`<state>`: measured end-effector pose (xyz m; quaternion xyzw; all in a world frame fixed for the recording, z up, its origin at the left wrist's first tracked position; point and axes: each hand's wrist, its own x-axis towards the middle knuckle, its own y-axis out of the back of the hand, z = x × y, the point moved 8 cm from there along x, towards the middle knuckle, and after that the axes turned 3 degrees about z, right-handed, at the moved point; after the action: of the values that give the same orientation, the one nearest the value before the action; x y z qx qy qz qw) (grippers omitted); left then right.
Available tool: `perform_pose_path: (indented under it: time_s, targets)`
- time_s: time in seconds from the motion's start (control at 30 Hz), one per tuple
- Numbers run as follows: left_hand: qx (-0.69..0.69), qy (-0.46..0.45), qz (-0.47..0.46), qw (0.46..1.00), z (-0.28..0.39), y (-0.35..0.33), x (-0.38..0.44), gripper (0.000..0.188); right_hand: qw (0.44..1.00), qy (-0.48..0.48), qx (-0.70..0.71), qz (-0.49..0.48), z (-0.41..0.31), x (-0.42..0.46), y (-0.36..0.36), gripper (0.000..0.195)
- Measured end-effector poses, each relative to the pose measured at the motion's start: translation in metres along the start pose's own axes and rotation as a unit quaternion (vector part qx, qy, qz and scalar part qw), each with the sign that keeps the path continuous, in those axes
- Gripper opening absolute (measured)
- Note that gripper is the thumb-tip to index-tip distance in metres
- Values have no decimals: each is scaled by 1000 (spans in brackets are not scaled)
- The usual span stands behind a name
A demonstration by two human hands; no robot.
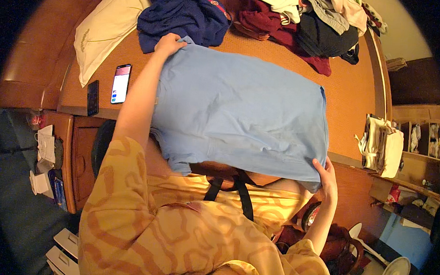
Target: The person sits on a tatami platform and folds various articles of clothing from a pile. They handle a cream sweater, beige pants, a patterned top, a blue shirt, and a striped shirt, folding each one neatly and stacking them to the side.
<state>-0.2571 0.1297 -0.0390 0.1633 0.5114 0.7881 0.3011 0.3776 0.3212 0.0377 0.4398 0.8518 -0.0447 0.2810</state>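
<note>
A light blue cloth garment (236, 108), which looks like a T-shirt, is spread out before me, partly over the bed edge and my lap. My left hand (169, 45) grips its far left corner, beside a dark blue garment (185, 18). At the near right corner, my right hand (326, 176) pinches the hem between thumb and fingers. The cloth has soft creases, and its near left part is bunched. What lies beneath it is hidden.
A lit phone (121, 83) and a dark phone (93, 98) lie left of the garment. Behind are a pale pillow (110, 27) and heaped clothes (263, 16). Folded pale cloths (383, 146) rest at the right edge. A wooden cabinet (84, 156) stands at the left.
</note>
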Motion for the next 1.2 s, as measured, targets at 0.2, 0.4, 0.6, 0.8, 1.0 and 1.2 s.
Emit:
perform_pose_path:
  time_s: [0.2,0.4,0.6,0.8,1.0,1.2]
  targets:
    - [-281,-144,46,948,49,59,3,27,996,-67,51,23,5,-12,37,42]
    - [-161,-112,142,970,6,72,-7,49,981,-22,182,65,11,17,56,42]
    - [-91,36,190,977,-43,19,-176,63,967,-81,240,21,26,14,33,41]
    - [-182,225,229,929,-51,-70,-338,108,935,-134,328,4,41,15,18,39]
    - [-455,402,-46,793,-46,-162,-352,79,936,-97,339,-18,34,17,22,44]
    - [-458,340,-81,818,-42,-144,-338,28,943,-2,333,4,22,5,31,47]
